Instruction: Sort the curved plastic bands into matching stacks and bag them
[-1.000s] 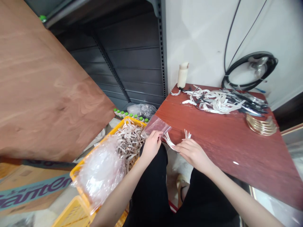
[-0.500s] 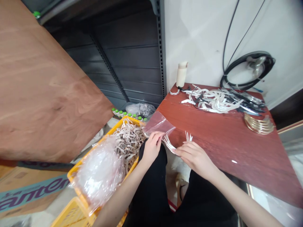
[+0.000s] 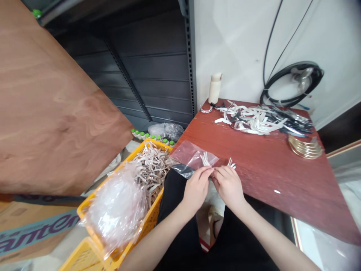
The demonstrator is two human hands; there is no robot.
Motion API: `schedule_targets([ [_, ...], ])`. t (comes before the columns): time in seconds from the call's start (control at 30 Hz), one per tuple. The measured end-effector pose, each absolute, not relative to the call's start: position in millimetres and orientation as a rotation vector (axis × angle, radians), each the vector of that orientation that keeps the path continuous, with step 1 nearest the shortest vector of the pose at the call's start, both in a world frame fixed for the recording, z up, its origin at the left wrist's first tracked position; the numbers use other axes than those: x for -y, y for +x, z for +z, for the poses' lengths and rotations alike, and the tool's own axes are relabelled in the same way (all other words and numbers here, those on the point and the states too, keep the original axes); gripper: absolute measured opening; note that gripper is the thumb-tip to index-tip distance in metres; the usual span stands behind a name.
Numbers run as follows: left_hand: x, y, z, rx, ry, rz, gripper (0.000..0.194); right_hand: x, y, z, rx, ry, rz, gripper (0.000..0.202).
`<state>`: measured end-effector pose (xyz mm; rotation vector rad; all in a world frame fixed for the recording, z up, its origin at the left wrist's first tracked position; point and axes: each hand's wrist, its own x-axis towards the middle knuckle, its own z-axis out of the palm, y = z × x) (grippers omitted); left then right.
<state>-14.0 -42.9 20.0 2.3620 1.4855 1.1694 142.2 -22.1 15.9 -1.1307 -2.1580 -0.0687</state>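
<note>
A clear plastic bag (image 3: 188, 153) lies at the near left edge of the red-brown table, its mouth pinched by my left hand (image 3: 198, 186). Closed around a bundle of thin white curved strips (image 3: 205, 159) is my right hand (image 3: 229, 185). One end of the bundle is within the bag's mouth, and the other end sticks up past my right fingers. My hands meet at the fingertips, which partly hide the middle of the bundle.
A yellow basket (image 3: 148, 218) at the left holds many strips and clear bags (image 3: 117, 205). On the table (image 3: 262, 165) are white and black strips (image 3: 254, 119), gold-coloured rings (image 3: 304, 147) and a cream bottle (image 3: 214, 88). Coiled black cable (image 3: 266, 94) rests against the wall.
My hands have come together, with my right hand moving the bundle's left end into the bag's mouth. The bag has shifted slightly right and is spread wider.
</note>
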Motion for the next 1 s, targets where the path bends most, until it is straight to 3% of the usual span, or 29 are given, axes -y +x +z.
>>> schedule_targets([
  [0.2, 27, 0, 16, -1.584, 2.187, 1.133, 0.051, 9, 143, 8, 2.157, -1.187, 0.009, 0.025],
  [0.4, 13, -6, 4, -1.59, 2.248, 0.984, 0.056, -1, 162, 14, 2.189, -1.119, 0.175, 0.048],
  [0.63, 19, -13, 9, -1.81, 2.245, 1.017, 0.04, -2, 173, 13, 2.146, -1.184, 0.055, 0.015],
  [0.73, 23, -17, 12, -1.871, 2.251, 0.97, 0.028, 1, 165, 11, 2.149, -1.172, 0.067, 0.013],
  [1.0, 34, -4, 8, -1.832, 2.451, 1.143, 0.038, 11, 126, 15, 1.968, -1.365, 0.036, 0.012],
])
